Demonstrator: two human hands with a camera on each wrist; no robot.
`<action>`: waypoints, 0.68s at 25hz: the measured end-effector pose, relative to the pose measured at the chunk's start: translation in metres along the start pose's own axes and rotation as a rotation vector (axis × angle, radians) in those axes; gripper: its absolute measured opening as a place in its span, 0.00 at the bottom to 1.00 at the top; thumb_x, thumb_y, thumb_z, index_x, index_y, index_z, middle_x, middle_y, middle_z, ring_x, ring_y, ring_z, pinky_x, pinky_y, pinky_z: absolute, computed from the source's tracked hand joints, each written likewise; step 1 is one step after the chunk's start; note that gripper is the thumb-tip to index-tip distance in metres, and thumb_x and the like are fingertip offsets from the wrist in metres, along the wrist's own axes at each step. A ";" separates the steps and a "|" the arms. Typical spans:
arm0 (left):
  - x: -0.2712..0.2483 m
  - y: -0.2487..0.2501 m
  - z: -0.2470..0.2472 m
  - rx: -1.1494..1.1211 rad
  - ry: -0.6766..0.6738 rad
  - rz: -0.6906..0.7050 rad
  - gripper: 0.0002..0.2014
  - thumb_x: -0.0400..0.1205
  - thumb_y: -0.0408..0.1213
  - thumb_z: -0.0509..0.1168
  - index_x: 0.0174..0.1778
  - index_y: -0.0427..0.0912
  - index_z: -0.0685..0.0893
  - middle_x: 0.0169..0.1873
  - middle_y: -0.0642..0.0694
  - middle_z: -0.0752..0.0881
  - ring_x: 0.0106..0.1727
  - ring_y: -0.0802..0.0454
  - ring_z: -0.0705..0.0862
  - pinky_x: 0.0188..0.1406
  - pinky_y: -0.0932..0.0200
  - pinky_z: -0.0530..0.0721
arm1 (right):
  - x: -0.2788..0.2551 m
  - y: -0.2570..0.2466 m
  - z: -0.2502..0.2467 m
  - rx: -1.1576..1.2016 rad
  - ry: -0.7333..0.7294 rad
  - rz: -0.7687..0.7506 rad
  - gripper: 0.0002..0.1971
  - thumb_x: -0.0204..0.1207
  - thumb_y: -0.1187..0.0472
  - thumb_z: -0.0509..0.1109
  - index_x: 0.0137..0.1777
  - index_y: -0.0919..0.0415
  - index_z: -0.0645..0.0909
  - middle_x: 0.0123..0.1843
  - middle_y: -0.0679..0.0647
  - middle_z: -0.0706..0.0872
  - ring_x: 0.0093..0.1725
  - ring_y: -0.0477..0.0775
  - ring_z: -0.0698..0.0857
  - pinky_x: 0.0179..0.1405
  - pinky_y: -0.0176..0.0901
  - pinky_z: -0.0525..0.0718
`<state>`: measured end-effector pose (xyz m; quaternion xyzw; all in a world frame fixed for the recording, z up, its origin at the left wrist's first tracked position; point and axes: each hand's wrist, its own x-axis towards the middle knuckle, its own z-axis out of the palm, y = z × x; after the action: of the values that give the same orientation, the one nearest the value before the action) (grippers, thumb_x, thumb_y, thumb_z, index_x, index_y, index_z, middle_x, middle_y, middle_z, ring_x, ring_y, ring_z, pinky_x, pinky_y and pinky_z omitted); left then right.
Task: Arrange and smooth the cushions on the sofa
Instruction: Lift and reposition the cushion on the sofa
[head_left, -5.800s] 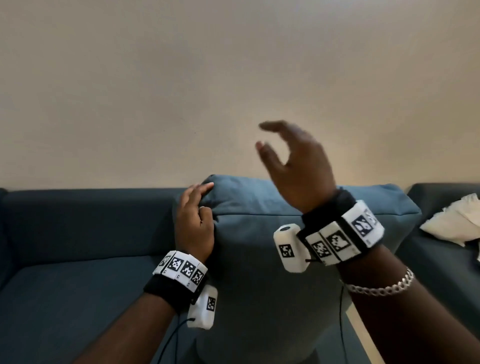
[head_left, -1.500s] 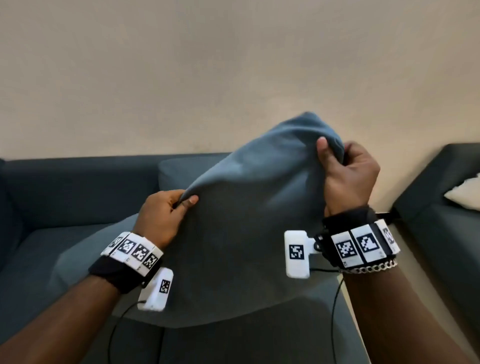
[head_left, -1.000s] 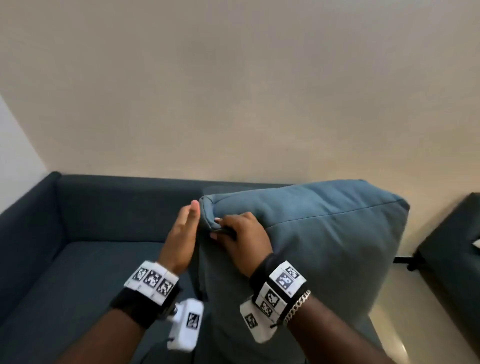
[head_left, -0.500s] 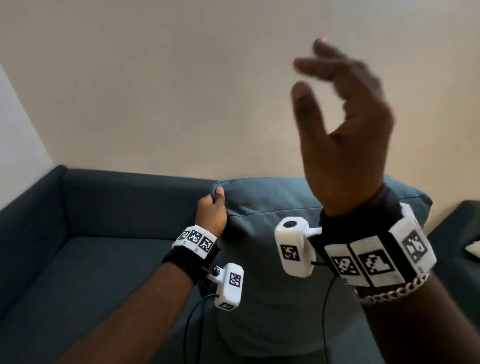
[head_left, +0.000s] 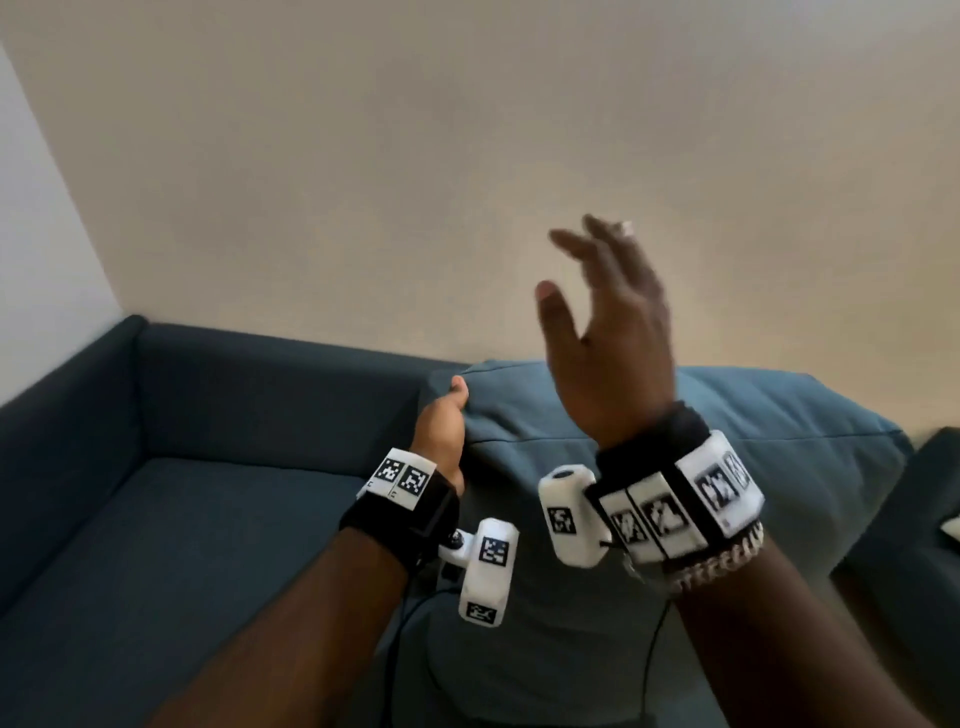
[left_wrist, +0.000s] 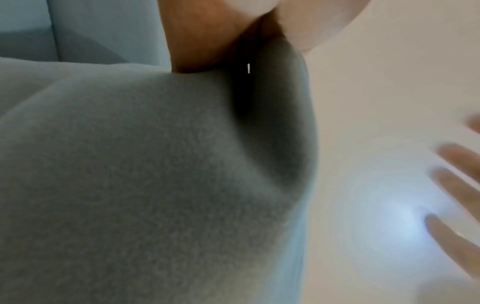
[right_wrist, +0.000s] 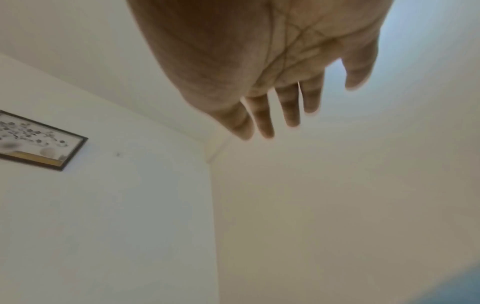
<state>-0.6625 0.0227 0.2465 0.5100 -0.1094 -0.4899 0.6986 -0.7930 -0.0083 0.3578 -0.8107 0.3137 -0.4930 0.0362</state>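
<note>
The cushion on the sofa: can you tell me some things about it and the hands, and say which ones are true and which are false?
1. The left hand grips the blue cushion at its top corner. True.
2. The right hand presses on the cushion. False: it is raised in the air, fingers spread.
3. The cushion stands upright on the sofa. True.
4. The cushion is red. False: it is blue.
</note>
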 end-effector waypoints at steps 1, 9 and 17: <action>0.004 0.000 0.004 0.009 0.027 0.020 0.21 0.90 0.51 0.64 0.61 0.35 0.88 0.57 0.35 0.92 0.60 0.39 0.90 0.69 0.40 0.86 | -0.006 0.009 -0.006 -0.116 0.025 -0.038 0.26 0.86 0.48 0.60 0.83 0.52 0.73 0.87 0.54 0.69 0.90 0.58 0.61 0.88 0.63 0.59; 0.025 -0.013 0.018 0.303 0.258 0.330 0.18 0.91 0.44 0.62 0.44 0.35 0.86 0.45 0.39 0.86 0.47 0.46 0.82 0.55 0.52 0.81 | 0.019 0.041 -0.036 -0.014 -0.154 -0.108 0.25 0.85 0.43 0.60 0.78 0.49 0.78 0.83 0.52 0.75 0.84 0.57 0.72 0.83 0.62 0.68; 0.012 0.004 0.031 0.531 0.391 0.268 0.23 0.94 0.39 0.55 0.75 0.23 0.78 0.72 0.26 0.80 0.74 0.33 0.79 0.73 0.50 0.71 | -0.025 0.109 -0.022 -0.276 -0.867 -0.051 0.28 0.87 0.36 0.57 0.84 0.44 0.70 0.87 0.49 0.70 0.87 0.55 0.66 0.88 0.56 0.61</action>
<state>-0.6746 -0.0050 0.2596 0.7390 -0.1631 -0.2415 0.6074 -0.8703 -0.0765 0.3097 -0.9469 0.3124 -0.0624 0.0437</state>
